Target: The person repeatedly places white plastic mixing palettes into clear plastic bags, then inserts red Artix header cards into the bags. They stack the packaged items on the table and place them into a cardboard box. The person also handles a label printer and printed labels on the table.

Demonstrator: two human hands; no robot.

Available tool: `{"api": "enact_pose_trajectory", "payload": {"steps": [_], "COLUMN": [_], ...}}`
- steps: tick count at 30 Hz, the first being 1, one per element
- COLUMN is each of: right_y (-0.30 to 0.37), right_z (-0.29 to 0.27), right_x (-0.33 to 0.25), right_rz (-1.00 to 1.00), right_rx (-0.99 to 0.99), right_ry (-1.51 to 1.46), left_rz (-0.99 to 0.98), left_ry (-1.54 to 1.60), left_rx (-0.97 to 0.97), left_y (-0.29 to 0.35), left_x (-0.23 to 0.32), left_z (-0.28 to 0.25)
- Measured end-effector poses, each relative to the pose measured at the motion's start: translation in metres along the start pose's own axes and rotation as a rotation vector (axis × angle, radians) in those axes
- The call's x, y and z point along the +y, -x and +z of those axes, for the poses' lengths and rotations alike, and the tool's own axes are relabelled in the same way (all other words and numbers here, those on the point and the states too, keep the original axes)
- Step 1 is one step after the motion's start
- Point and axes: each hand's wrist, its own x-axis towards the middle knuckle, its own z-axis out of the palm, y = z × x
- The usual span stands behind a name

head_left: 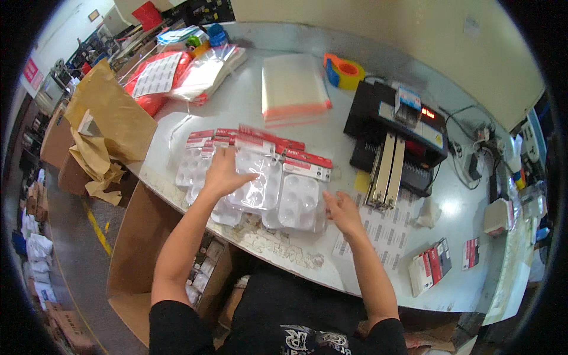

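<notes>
Several white plastic palettes point(299, 198) with round wells lie overlapping in clear bags at the table's near edge. Red-and-white header cards point(307, 164) run along their far ends. My left hand point(222, 176) rests over the left part of the pile, its thumb stretched out across a bagged palette point(257, 183) and its fingers near the cards. What lies under its fingertips is partly hidden. At the pile's right side, my right hand point(344, 214) is apart from the palettes, fingers spread, with nothing seen in it.
Clear plastic bags point(293, 86) are stacked at the back, beside colourful tape rolls point(344, 72). A black machine point(408, 127) with a lit display stands right, near label sheets point(381, 231) and a card stack point(431, 267). An open cardboard box point(139, 248) sits below the left edge.
</notes>
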Motion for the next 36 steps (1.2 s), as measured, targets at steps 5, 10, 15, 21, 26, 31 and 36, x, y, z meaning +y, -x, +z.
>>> {"api": "enact_pose_trajectory", "payload": {"steps": [5,10,15,21,26,31,36], "right_y": [-0.014,-0.022,-0.001,0.007,-0.019,-0.028,-0.025], "right_z": [0.036,0.076,0.052,0.037,0.108,0.121,0.068], "right_x": [-0.025,-0.029,-0.059,-0.122,-0.085,-0.06,-0.063], "right_rz": [0.105,-0.104,-0.469,-0.256,-0.112,-0.455,-0.044], "right_rx": [-0.169,0.045,0.415,-0.108,-0.028,0.372,0.09], "right_ry": [-0.088,-0.005,0.548,-0.297,0.156,0.651,0.143], "left_rz": [-0.063,-0.115,-0.183,-0.194,-0.29,-0.266,-0.248], "left_ry": [0.072,0.174,0.28,0.298,0.469,0.536,0.428], "left_rx": [-0.088,-0.043,0.027,0.035,-0.051,-0.168,-0.236], "left_y": [-0.001,0.007,0.016,0.017,0.002,0.002,0.009], "left_x": [-0.016,-0.004,0.0,-0.001,-0.015,-0.014,-0.001], "left_z": [0.019,0.02,0.019,0.035,0.034,0.022,0.013]}}
